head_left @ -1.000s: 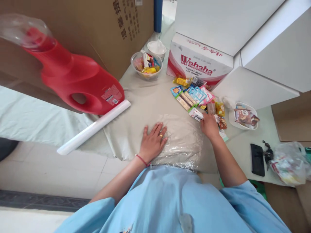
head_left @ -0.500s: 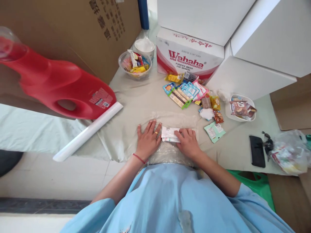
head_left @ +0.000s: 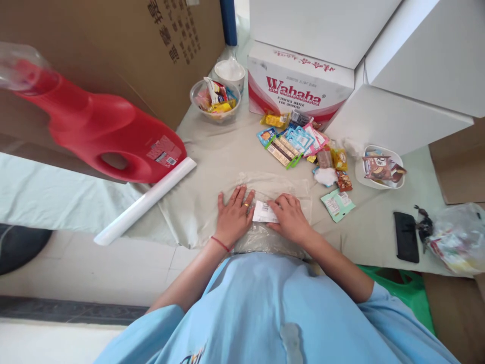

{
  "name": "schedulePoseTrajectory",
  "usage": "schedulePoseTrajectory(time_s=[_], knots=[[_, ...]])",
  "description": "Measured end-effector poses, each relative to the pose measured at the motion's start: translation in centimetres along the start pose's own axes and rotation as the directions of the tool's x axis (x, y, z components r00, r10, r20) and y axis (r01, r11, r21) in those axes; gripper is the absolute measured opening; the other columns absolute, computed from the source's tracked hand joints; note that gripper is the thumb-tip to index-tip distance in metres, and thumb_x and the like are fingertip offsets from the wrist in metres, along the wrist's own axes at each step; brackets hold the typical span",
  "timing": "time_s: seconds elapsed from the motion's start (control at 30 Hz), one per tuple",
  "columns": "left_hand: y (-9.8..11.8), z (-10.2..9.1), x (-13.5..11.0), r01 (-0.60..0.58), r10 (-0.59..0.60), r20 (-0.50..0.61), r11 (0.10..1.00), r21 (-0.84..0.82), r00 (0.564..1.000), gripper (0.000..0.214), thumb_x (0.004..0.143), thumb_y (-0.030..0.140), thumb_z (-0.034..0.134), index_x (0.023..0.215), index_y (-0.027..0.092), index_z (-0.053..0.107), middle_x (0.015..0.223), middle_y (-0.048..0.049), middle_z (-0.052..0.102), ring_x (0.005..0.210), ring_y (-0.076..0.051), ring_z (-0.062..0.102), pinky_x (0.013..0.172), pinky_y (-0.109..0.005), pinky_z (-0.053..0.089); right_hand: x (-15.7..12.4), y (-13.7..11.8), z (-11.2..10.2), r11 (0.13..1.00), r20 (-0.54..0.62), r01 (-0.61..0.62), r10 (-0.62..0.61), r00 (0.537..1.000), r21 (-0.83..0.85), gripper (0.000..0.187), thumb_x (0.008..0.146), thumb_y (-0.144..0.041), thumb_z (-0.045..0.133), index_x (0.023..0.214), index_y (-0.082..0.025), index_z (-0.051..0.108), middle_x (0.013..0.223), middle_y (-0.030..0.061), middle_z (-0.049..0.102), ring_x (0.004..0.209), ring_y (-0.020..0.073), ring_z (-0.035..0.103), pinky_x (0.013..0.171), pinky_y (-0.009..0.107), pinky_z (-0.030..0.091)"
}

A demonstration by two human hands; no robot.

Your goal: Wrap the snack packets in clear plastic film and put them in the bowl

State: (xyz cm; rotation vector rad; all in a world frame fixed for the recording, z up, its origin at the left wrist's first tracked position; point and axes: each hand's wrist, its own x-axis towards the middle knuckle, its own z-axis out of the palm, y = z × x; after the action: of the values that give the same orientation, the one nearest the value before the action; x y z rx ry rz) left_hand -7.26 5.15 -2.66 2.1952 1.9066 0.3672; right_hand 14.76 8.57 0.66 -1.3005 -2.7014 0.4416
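My left hand [head_left: 234, 215] lies flat with its fingers spread on a clear plastic bag [head_left: 280, 183] at the table's front edge. A small white packet [head_left: 264, 212] with a printed label rests on the bag, between my two hands. My right hand [head_left: 290, 217] is closed on the packet's right end, its thumb and fingers bent around it. The fingertips of my left hand are beside the packet's left end.
Snack packets [head_left: 288, 144] lie heaped before a Wahaha carton [head_left: 299, 83]. A mint-green packet [head_left: 338, 205] is to the right, with a white tub [head_left: 380, 169] and a phone [head_left: 405, 236] beyond. Leftward are a red bottle [head_left: 117, 136] and a white roll [head_left: 146, 202].
Two white packets showed one above the other before; now a single one shows. My right hand has curled further round its end. The left hand stays flat, and the view has shifted slightly.
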Motion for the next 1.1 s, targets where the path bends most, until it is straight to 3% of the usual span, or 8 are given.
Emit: schedulePoseTrajectory(time_s=[0.27,0.5,0.6,0.7,0.8,0.9,1.0,1.1], knots=[[-0.4,0.2,0.0,-0.005,0.005,0.019,1.0,-0.002,1.0,0.057,0.109,0.044,0.038,0.163,0.028,0.047,0.173,-0.0143,0.036,0.16,-0.033,0.036,0.129,-0.073,0.005,-0.4,1.0,-0.3,0.999,0.02,-0.043,0.043,0.999,0.005,0.053,0.091,-0.033,0.078,0.139,-0.018,0.064,0.129,0.018,0.066,0.124,0.0371,0.05,0.108,0.054,0.042],[-0.2,0.0,0.1,-0.005,0.005,0.022,1.0,-0.019,1.0,0.057,0.109,0.042,0.037,0.163,0.025,0.047,0.174,-0.0145,0.036,0.161,-0.033,0.035,0.129,-0.073,0.004,0.9,1.4,-0.8,0.999,-0.007,-0.029,0.03,1.0,0.037,0.059,0.09,-0.036,0.079,0.143,-0.017,0.061,0.132,0.0172,0.065,0.127,0.037,0.05,0.11,0.054,0.041],[-0.6,-0.1,0.3,0.02,-0.018,0.031,0.998,-0.054,0.999,0.058,0.108,0.04,0.038,0.163,0.023,0.046,0.173,-0.0152,0.036,0.16,-0.034,0.037,0.13,-0.072,0.008,1.1,1.0,-0.2,1.0,0.019,-0.017,0.017,1.0,0.022,0.062,0.091,-0.037,0.079,0.145,-0.016,0.06,0.135,0.0191,0.063,0.129,0.0378,0.05,0.115,0.058,0.039],[-1.7,-0.8,-0.4,0.046,-0.049,-0.023,0.991,-0.124,0.999,0.059,0.106,0.039,0.042,0.161,0.019,0.047,0.173,-0.0181,0.036,0.16,-0.035,0.036,0.13,-0.068,0.019,-0.8,1.4,-0.8,0.994,-0.058,0.029,-0.023,0.998,0.107,0.062,0.094,-0.043,0.076,0.147,-0.017,0.058,0.143,0.0206,0.058,0.136,0.0381,0.047,0.118,0.06,0.038],[-3.5,-2.0,-2.5,-0.164,0.145,-0.096,0.958,-0.235,0.985,0.055,0.101,0.026,0.045,0.155,0.021,0.052,0.167,-0.0158,0.048,0.161,-0.03,0.036,0.132,-0.061,0.023,-4.9,2.6,-2.0,0.936,-0.095,0.195,-0.174,0.98,0.294,0.046,0.1,-0.039,0.067,0.142,-0.022,0.059,0.142,0.0173,0.058,0.137,0.0326,0.049,0.116,0.055,0.044],[-5.6,-3.1,-5.2,-0.431,0.464,-0.01,0.815,-0.387,0.886,0.065,0.09,0.015,0.049,0.154,0.026,0.051,0.162,-0.0105,0.055,0.157,-0.026,0.043,0.134,-0.057,0.024,-9.6,3.9,-2.1,0.857,0.013,0.254,-0.291,0.957,0.448,0.042,0.099,-0.036,0.068,0.138,-0.022,0.061,0.138,0.0163,0.06,0.133,0.0296,0.053,0.112,0.05,0.05],[-7.1,-3.3,-7.1,-0.469,0.559,0.12,0.777,-0.42,0.82,0.062,0.09,0.016,0.055,0.151,0.025,0.054,0.165,-0.0111,0.051,0.158,-0.028,0.043,0.133,-0.056,0.026,-12.4,4.7,-0.7,0.865,0.037,0.205,-0.249,0.968,0.459,0.031,0.1,-0.033,0.068,0.129,-0.021,0.066,0.139,0.0172,0.061,0.135,0.0307,0.053,0.111,0.051,0.05],[-7.6,-3.3,-7.1,-0.447,0.546,0.166,0.796,-0.409,0.821,0.034,0.098,0.022,0.057,0.13,0.027,0.07,0.161,-0.0095,0.057,0.153,-0.027,0.049,0.131,-0.054,0.029,-12.4,5.0,0.2,0.861,-0.027,0.193,-0.204,0.979,0.47,0.014,0.105,-0.026,0.058,0.109,-0.022,0.072,0.128,0.0145,0.068,0.126,0.0282,0.058,0.107,0.05,0.051]])
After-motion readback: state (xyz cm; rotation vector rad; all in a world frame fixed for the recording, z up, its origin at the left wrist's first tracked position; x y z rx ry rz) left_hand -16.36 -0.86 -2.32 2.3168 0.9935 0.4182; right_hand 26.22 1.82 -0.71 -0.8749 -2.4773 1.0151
